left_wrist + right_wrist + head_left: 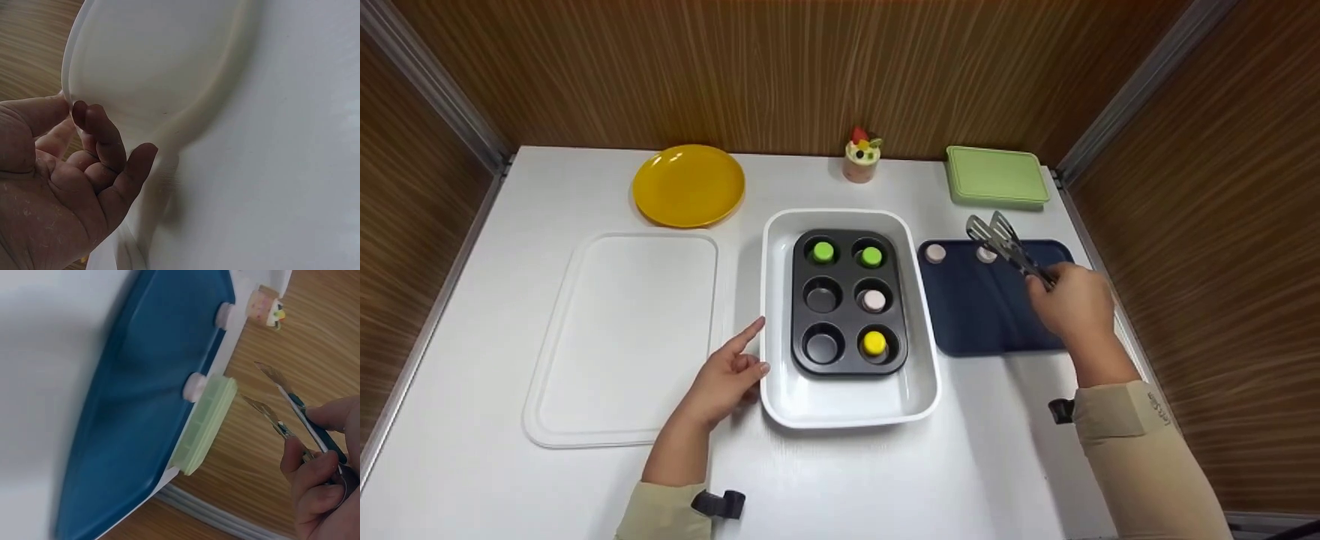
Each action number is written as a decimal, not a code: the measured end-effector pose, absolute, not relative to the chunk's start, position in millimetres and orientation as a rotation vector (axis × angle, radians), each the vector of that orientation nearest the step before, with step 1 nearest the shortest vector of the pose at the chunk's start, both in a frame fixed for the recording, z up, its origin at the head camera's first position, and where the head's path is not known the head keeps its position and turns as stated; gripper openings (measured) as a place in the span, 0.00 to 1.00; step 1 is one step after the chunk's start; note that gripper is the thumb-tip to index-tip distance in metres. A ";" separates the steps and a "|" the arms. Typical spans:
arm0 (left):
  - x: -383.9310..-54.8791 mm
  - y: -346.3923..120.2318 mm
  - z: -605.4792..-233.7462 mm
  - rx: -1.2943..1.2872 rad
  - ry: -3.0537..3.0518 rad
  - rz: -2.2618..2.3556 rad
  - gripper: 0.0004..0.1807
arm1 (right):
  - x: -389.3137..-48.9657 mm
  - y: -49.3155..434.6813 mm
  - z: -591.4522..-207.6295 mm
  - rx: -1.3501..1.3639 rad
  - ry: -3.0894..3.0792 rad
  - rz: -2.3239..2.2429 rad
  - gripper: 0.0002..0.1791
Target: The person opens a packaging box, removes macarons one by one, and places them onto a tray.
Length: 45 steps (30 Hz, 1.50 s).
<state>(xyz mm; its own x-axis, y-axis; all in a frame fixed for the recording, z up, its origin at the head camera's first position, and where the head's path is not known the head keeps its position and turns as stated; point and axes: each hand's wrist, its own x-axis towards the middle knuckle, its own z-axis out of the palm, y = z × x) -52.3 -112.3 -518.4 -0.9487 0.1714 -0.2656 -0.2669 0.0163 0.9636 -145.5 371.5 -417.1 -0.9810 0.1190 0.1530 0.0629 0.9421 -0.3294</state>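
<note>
Right hand [1072, 304] grasping the tongs [1018, 259] over the blue tray [982, 319]; left hand [724, 386] touching the white tub's [847, 401] rim.
Clock positions are from the head view, centred on the tub: the tray lies at 3 o'clock on the bench [885, 480], the tongs' tips apart above its far side, near the two pale round pieces [935, 253] at the tray's own 10 and 12; the left hand, loose-fingered, meets the rim between 8 and 9; the muffin tin [847, 321] inside bears green pieces [823, 252] at its 11 and 1, a pink piece [874, 301] at 3 and a yellow piece [874, 343] at 5; a white board [630, 322] lies at 9, a yellow plate [688, 186] at 10, a dessert cup [860, 166] at 12.
</note>
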 end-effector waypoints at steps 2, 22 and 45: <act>-51.7 -112.3 -518.6 -0.103 1.988 2.006 0.40 | -145.4 366.6 -414.2 -0.109 -2.903 0.492 0.22; -50.8 -109.2 -515.1 -0.148 2.148 1.943 0.38 | -157.9 307.6 -391.0 -0.028 -2.736 0.665 0.15; -49.7 -104.6 -509.6 -0.120 2.327 1.785 0.36 | -170.1 237.0 -378.6 0.139 -2.736 0.736 0.16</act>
